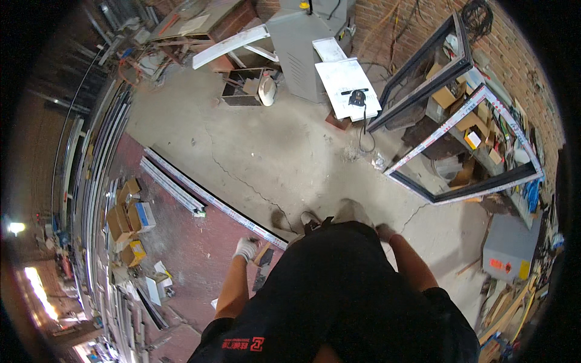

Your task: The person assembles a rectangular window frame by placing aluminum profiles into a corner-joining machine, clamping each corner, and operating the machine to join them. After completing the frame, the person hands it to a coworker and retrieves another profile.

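Observation:
My left hand [246, 249], in a pale work glove, hangs beside my left leg, above the floor. In this view it is nearest to the end of a long window-frame profile [215, 204] with printed protective film; I cannot tell whether they touch. Its fingers are too small to read. My right hand [385, 232] is down by my right thigh, dark and partly in shadow, its fingers unclear. Beside the long profile lie shorter light profiles [173, 186]. A small brown and dark strip [263, 254] shows just right of my left hand.
Two rectangular frames, one dark [423, 75] and one film-covered [437, 130], lean at the right before a cluttered bench. Ahead stands a grey machine [293, 54] beside papers [342, 78] with a black device. Cardboard boxes [121, 222] and stacked profiles [91, 199] line the left.

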`<state>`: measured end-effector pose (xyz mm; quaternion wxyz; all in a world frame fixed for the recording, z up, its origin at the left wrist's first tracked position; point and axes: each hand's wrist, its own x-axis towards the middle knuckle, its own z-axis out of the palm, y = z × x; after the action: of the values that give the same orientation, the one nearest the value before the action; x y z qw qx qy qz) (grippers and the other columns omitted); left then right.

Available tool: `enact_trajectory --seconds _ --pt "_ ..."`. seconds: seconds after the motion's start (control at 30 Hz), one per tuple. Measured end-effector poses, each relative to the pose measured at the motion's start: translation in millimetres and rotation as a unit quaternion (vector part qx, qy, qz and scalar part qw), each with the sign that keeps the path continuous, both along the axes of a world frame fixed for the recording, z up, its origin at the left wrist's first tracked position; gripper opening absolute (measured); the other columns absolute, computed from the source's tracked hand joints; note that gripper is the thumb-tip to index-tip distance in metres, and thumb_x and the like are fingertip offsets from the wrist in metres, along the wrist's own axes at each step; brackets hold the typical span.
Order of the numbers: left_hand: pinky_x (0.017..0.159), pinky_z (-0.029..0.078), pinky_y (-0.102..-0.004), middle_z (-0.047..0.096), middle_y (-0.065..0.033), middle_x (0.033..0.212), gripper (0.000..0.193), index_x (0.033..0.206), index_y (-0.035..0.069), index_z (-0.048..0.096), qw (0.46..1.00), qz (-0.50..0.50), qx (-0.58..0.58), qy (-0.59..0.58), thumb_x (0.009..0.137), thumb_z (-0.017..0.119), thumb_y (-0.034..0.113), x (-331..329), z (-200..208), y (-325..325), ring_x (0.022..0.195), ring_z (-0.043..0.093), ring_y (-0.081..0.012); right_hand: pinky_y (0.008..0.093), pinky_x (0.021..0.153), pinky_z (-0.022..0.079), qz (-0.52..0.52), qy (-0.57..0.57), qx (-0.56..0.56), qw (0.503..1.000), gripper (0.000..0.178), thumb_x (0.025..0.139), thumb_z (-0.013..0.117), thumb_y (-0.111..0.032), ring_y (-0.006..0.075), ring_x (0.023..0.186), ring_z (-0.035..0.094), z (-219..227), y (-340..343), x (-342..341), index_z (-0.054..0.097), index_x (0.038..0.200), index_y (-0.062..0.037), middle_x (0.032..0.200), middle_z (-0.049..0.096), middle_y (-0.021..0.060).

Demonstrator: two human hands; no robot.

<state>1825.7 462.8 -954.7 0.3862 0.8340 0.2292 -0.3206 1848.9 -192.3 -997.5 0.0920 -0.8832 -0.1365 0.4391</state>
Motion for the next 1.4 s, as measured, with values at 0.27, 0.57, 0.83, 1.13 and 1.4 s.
enact_trajectory --seconds 0.27,0.57,0.83,1.13,1.4 --pt "0.077 0.058 -0.0370 0.077 -0.0079 0.094 0.015 0.101 0.001 0.072 0.987 0.118 -0.105 -0.017 0.090 0.080 0.008 159.1 23.1 68.3 0.084 0.069 -0.0177 0.0505 0.101 0.055 -0.166 0.025 0.018 0.986 0.055 0.102 0.055 -0.049 0.0427 0.115 0.070 38.5 53.0 127.4 0.079 0.111 0.0000 0.124 0.075 0.0230" --pt "0.090 0.059 -0.0370 0.080 -0.0120 0.103 0.024 0.109 0.001 0.076 0.994 0.006 -0.089 0.069 0.095 0.079 0.020 154.4 -3.7 84.2 0.096 0.075 -0.0226 0.0503 0.108 0.053 0.040 0.084 -0.053 0.994 0.054 0.096 0.061 -0.051 0.0384 0.122 0.069 -17.4 71.8 272.4 0.081 0.111 -0.0039 0.125 0.076 0.0204" --pt "0.092 0.059 -0.0380 0.080 -0.0134 0.105 0.034 0.113 0.001 0.075 0.979 -0.174 0.033 0.098 0.095 0.080 0.029 218.8 10.1 102.9 0.099 0.075 -0.0238 0.0495 0.095 0.058 -0.111 0.027 0.120 0.986 0.040 0.091 0.065 -0.039 0.0401 0.107 0.074 32.7 132.9 380.6 0.082 0.103 -0.0037 0.112 0.078 0.0216" --pt "0.093 0.057 -0.0374 0.079 -0.0128 0.107 0.040 0.115 0.001 0.074 0.984 -0.169 -0.049 0.029 0.094 0.082 0.034 459.4 48.3 172.2 0.101 0.074 -0.0238 0.0504 0.085 0.061 -0.217 0.096 -0.013 0.971 0.027 0.087 0.069 -0.031 0.0366 0.103 0.077 -15.9 172.1 265.9 0.083 0.097 -0.0098 0.109 0.080 0.0171" --pt "0.090 0.056 -0.0348 0.078 -0.0088 0.101 0.030 0.112 0.002 0.073 0.979 -0.202 0.039 0.002 0.099 0.076 0.028 570.3 119.4 156.9 0.094 0.072 -0.0197 0.0503 0.086 0.061 -0.472 0.229 0.070 0.849 0.030 0.088 0.070 -0.034 0.0378 0.104 0.077 14.7 256.6 142.0 0.084 0.100 -0.0093 0.110 0.080 0.0174"
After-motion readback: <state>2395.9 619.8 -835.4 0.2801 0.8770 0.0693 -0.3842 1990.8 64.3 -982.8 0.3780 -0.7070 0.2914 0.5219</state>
